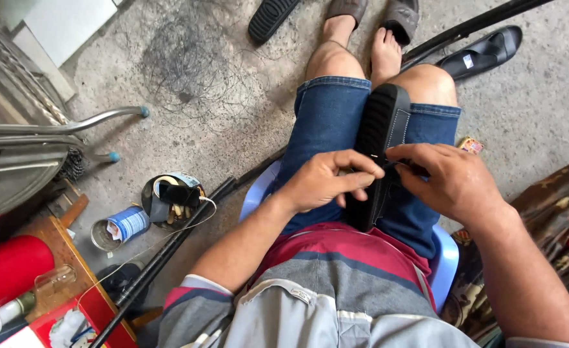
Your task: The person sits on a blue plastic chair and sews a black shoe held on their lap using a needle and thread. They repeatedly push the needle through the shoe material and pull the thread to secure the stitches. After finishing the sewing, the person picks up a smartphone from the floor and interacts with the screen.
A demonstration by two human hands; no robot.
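Fingers of both hands, left (326, 180) and right (449, 180), pinched on a black sandal (380, 129) lying across the lap.

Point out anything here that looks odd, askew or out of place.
A tangle of thin dark wire or thread lies loose on the concrete floor. One black sandal lies alone on the floor, while another black sandal lies sole up on the person's lap, between the left hand and right hand.
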